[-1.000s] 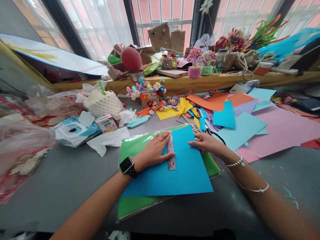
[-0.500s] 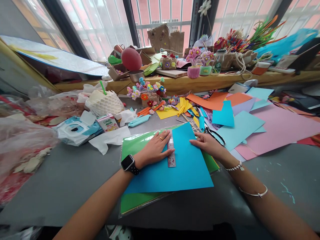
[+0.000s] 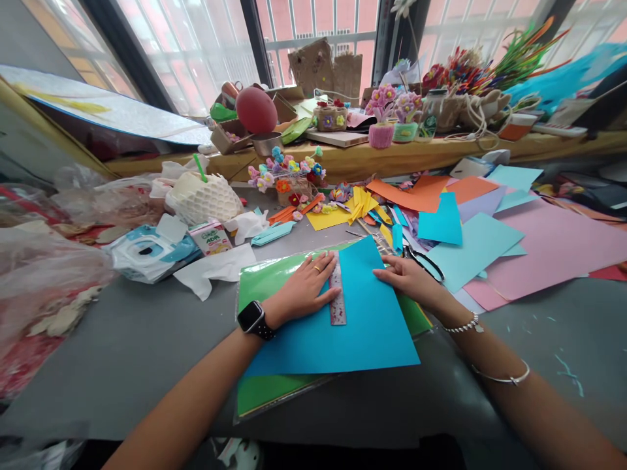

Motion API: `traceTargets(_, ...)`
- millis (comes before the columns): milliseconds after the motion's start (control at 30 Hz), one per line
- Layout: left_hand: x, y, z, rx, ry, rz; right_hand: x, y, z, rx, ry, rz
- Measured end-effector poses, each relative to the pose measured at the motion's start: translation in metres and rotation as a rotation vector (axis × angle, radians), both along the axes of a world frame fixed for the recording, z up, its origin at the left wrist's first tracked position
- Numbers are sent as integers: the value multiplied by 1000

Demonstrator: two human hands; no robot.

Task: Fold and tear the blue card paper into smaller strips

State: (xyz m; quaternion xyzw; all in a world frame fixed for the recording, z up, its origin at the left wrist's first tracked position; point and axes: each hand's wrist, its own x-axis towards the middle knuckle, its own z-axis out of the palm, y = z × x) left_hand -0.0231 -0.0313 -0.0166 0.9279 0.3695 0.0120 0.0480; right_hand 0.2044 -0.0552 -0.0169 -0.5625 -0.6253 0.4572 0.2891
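On blue paper [image 3: 369, 339], left hand [image 3: 304, 287] flat over ruler [image 3: 337, 310], right hand [image 3: 410, 279] pinching paper's edge, green-lettered box [image 3: 210, 239] beyond

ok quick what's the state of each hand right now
Left hand: open, laid over the ruler and blue sheet.
Right hand: at the blue sheet's edge; grip cannot be told.

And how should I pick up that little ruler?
I'd pinch the ruler by its near end, coming from the near right, with fingertips on both long edges. It's a thin strip lying flat on the blue paper; the left hand covers part farther up, but that end is bare.
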Motion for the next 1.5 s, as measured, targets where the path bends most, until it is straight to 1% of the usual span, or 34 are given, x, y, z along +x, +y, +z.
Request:
traceTargets(100,0,0,0,3,8,3,0,0,0,-11,31,16)
traceTargets(267,0,0,-2,10,3,1,1,1,0,7,11,16)
traceTargets(633,1,0,0,11,-9,11,0,0,2,-11,10,8)
traceTargets(1000,1,1,0,1,-4,11,4,2,-8,40,-15,-4)
traceTargets(1500,2,1,0,-18,-7,13,4,2,-8,40,6,-1)
